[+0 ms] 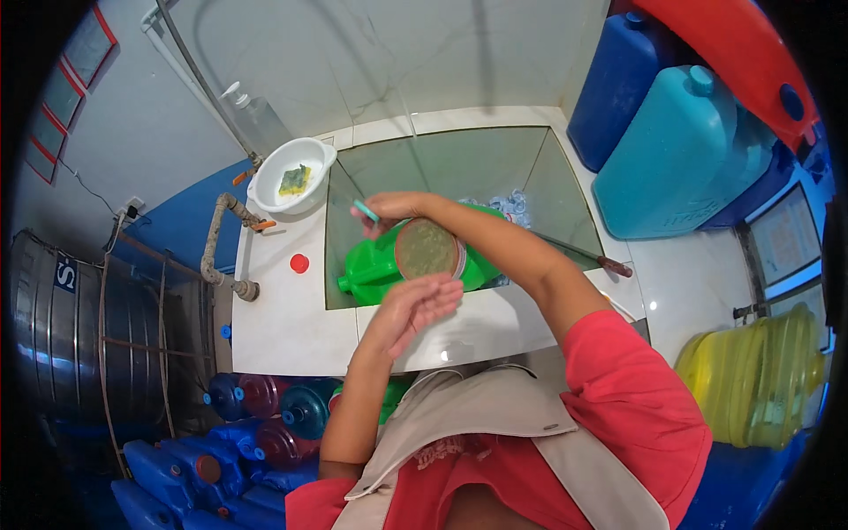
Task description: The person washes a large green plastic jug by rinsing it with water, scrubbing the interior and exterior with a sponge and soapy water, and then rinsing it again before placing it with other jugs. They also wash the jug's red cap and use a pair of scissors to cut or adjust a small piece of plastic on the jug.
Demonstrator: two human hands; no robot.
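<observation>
A green plastic jug [371, 265] lies on its side in the tiled basin [341, 179], its spout towards the left. In front of it is a round tub [427, 248] with a dull greenish top and an orange rim; whether it rests on the jug I cannot tell. My right hand [391, 209] reaches across to the left, beyond the tub, with a small teal object [366, 211] in its fingers. Most of that object is hidden. Palm up and fingers extended, my left hand [421, 308] is beside the tub's near edge and holds nothing.
A white bowl [255, 189] holding a sponge [293, 180], a pump bottle [258, 119], a red cap [299, 263] and a tap [248, 290] are at left. A wooden-handled tool [613, 266] crosses the basin's right edge. Large jugs [662, 159] stand at right.
</observation>
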